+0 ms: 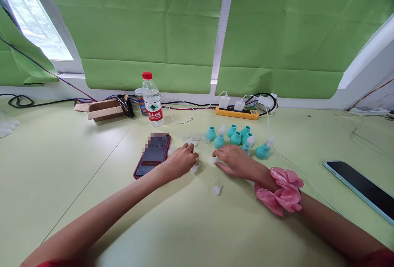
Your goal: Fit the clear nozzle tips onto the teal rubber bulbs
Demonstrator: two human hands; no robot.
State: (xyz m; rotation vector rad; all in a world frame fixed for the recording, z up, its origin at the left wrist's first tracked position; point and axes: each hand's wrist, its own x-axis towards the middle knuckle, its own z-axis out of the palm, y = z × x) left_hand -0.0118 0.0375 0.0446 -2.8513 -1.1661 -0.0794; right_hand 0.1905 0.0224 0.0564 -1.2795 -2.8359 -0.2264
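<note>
Both hands rest low on the pale green counter [92, 143], palms down. The left hand [181, 161] lies with its fingers curled loosely together over small clear plastic pieces [194, 169], touching them at the fingertips; whether it has one pinched cannot be told, since the fingers hide their own undersides. The right hand [234, 161], with a pink satin scrunchie [281, 195] on its wrist, lies flat with its fingers spread a little, the tips touching another small clear plastic piece [213, 159].

Just beyond the right hand stands a cluster of teal rubber bulbs [236, 137], a few of them already capped with translucent tips; they stand upright on their wide bases, probably so that the narrow necks face up and stay within reach. More loose clear pieces lie scattered between the hands and near the person, one clear cap [217, 189] lying apart from the rest.

A red-cased smartphone [153, 155] lies face up just beside the left hand, its screen lit, apparently set where it can be read at a glance. Farther back stand a clear water bottle with a red cap [152, 100], an open brown cardboard box [104, 109] and an orange power strip [237, 113] with white chargers plugged in. A second phone with a dark screen [361, 187] lies well apart to the right.
</note>
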